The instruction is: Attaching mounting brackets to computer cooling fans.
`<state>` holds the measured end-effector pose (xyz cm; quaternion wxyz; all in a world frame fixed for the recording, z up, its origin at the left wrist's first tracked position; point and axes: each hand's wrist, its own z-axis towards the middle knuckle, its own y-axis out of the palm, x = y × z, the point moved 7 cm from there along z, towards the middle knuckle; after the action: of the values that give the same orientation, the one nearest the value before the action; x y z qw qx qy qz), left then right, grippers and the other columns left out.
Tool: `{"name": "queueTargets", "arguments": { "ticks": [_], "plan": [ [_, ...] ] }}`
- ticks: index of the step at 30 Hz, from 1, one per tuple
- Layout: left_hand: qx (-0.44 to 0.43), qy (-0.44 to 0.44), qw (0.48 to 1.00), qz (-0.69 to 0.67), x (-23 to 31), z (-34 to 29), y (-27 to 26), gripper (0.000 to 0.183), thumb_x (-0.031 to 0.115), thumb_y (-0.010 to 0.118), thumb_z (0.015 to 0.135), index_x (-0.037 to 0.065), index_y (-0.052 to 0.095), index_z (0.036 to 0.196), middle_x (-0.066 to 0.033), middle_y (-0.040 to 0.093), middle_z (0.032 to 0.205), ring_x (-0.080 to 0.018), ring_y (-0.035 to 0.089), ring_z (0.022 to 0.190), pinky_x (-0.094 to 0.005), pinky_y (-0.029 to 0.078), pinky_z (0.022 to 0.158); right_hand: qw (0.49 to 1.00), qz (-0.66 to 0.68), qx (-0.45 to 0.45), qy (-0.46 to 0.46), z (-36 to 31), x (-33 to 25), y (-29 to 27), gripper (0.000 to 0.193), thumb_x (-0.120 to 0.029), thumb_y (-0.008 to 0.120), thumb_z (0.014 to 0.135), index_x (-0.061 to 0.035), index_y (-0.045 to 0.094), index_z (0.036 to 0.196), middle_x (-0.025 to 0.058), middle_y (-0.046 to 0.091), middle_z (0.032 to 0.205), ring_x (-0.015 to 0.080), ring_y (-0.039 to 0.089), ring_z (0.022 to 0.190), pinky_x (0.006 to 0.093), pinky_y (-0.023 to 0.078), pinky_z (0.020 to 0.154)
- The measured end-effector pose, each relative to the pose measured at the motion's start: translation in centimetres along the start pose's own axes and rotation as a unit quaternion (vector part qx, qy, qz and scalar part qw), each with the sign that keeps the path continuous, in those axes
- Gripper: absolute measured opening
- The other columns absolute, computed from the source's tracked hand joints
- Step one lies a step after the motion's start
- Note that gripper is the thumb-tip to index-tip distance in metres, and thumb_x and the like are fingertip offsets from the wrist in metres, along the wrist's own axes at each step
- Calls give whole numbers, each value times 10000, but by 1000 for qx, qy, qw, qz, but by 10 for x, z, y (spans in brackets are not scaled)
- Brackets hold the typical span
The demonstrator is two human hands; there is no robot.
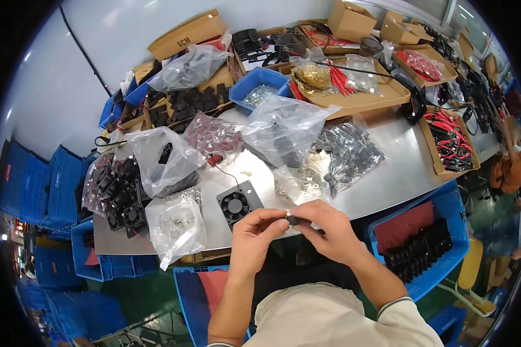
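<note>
Just past the near edge of the metal table, my left hand (256,236) and my right hand (331,236) meet fingertip to fingertip. A small black part (293,220) shows at the right fingertips, pinched between thumb and fingers. The left thumb and forefinger are also closed in a pinch right beside it; what they hold is too small to name. A black square cooling fan (235,205) lies flat on the table next to my left hand, its thin wire running back to a small red connector (215,159).
Beyond my hands lie clear bags of small pale parts (300,186) and black screws (350,151). More fans (134,215) are piled at the left. A blue bin of metal bits (259,87) stands at the back. Blue crates (454,243) flank me below the table.
</note>
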<state>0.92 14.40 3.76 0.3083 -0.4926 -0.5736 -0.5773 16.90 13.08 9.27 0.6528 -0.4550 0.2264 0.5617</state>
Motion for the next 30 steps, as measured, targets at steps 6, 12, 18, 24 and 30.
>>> {"name": "queueTargets", "arguments": {
  "ticks": [6, 12, 18, 24, 30],
  "plan": [
    [-10, 23, 1000, -14, 7, -4, 5, 182, -90, 709, 841, -22, 721, 1009, -79, 693, 1027, -127, 661, 898, -241, 541, 790, 997, -58, -35, -41, -2, -5, -2, 277, 22, 708, 837, 1, 660, 1110, 128, 694, 939, 247, 690, 825, 310, 544, 692],
    [-42, 131, 979, 148, 26, -6, 15, 194, -121, 705, 820, -25, 732, 987, -98, 685, 1011, -135, 654, 897, -233, 520, 767, 915, 287, -33, 282, -30, 38, 12, 296, 0, 719, 854, 3, 656, 1143, 111, 699, 933, 197, 689, 842, 298, 537, 691],
    [-29, 94, 984, 147, 29, 0, 24, 194, -123, 707, 814, -20, 738, 976, -100, 685, 1023, -137, 657, 895, -228, 518, 756, 996, -43, 28, -77, -9, 1, -11, 307, 6, 731, 823, -6, 650, 1120, 133, 682, 1000, 291, 685, 845, 343, 552, 694],
    [-34, 66, 988, 136, 21, 0, 19, 202, -146, 709, 785, -33, 730, 950, -95, 681, 976, -125, 637, 822, -210, 498, 690, 999, 6, -7, -41, -14, 2, -15, 273, -10, 758, 804, 7, 662, 1059, 146, 682, 967, 301, 682, 824, 338, 551, 697],
    [-144, 152, 910, 357, 54, 8, 58, 254, -132, 706, 786, -19, 727, 1012, -105, 697, 967, -151, 663, 837, -246, 518, 704, 977, 167, 28, 130, -28, 28, -23, 199, 24, 722, 860, 31, 652, 1046, 101, 688, 962, 145, 659, 841, 269, 523, 717]
  ]
}}
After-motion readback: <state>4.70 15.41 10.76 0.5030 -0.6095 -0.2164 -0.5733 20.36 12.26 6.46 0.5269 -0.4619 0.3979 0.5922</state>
